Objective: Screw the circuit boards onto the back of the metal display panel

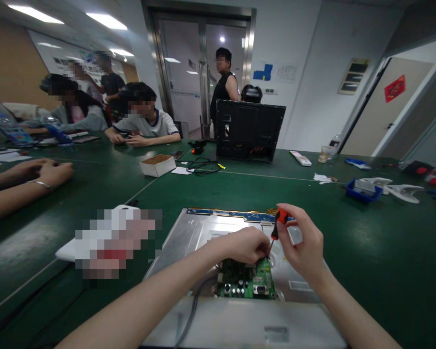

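Observation:
My right hand [303, 242] grips the red and black handle of a screwdriver [281, 217] between thumb and fingers. The tool is tilted, its thin shaft pointing down to the upper right corner of a green circuit board [245, 280]. Beside the tip, my left hand [249, 245] is closed, its fingertips pressed together near the board's edge; what they hold, if anything, is hidden. The board sits on the silver metal back of a display panel [199, 237], which has a blue strip board [221, 214] along its far edge. A grey cable [193, 315] runs beside my left forearm.
A pixelated white object [109, 242] lies left of the panel. Farther back are an open white box [158, 166], a black cable [205, 166] and an upright black monitor housing [250, 130]. A blue tray [363, 190] stands right. Another person's hands [51, 174] rest at left; several people are beyond.

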{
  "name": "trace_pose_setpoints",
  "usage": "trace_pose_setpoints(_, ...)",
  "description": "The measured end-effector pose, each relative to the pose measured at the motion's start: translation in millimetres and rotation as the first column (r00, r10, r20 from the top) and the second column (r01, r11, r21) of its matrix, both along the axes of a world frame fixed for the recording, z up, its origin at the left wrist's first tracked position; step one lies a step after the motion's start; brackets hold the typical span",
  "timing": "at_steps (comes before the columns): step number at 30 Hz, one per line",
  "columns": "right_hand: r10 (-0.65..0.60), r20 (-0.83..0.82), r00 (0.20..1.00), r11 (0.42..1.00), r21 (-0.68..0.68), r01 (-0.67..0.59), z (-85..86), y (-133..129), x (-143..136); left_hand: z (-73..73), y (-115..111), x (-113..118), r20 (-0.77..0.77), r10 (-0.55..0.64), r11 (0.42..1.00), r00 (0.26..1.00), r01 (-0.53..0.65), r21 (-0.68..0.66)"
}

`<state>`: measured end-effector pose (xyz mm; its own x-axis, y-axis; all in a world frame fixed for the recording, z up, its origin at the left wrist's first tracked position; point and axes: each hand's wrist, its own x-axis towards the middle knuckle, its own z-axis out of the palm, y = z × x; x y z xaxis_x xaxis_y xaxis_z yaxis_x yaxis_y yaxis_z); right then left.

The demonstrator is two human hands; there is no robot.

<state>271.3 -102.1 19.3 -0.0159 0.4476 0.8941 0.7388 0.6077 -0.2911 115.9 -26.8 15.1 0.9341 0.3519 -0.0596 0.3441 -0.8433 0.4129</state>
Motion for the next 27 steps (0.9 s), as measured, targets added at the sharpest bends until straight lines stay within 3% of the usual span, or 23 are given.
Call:
trace_pose_setpoints(9, -0.026, -0.09, 0.996, 1.0, 0.015, 0.027, -9.8, 1, 1, 3.6, -1, 0, -0.014, -0.01, 1.0, 1.0, 0.011, 0.018)
trace_pose_setpoints(19, 0.033, 0.004, 0.999, 0.999, -0.005, -0.033, 2.7, -3, -2, 2.3, 0, 0, -0.009, -0.01, 1.0, 1.0, 0.01, 0.022)
trace_pose_setpoints(27, 0.032, -0.061, 0.998, 0.999, 0.02, -0.031, -6.2, -1, 1, -0.3, 0, 0, 0.007, -0.011, 1.0, 1.0, 0.011, 0.02)
